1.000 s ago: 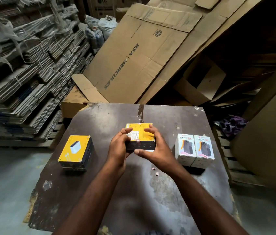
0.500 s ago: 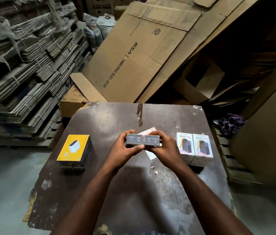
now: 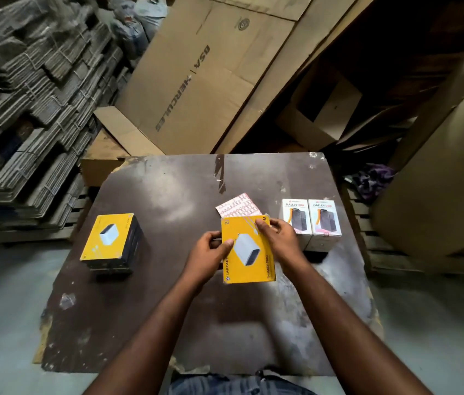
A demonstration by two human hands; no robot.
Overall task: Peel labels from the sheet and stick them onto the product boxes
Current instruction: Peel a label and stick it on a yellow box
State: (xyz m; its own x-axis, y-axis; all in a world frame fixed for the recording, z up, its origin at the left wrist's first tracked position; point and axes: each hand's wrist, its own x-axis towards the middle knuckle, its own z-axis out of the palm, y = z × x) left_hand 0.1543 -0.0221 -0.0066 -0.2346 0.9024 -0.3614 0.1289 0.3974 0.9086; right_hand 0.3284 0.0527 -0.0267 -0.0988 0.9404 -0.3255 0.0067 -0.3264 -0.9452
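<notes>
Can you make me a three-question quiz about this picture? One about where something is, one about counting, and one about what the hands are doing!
1. Where is the label sheet?
A. On the table, just beyond the held yellow box
B. On top of the yellow stack at the left
C. On the floor

2. How many white boxes stand side by side at the right?
A. One
B. Two
C. Four

3. What is happening with the yellow box in the middle?
A. It lies alone on the table
B. Both hands hold it, charger picture facing up
C. It is open and empty

Answers:
1 A: the sheet peeks out past the box's far edge, on the table.
2 B: two white boxes stand together.
3 B: the left hand and the right hand grip its sides.
</notes>
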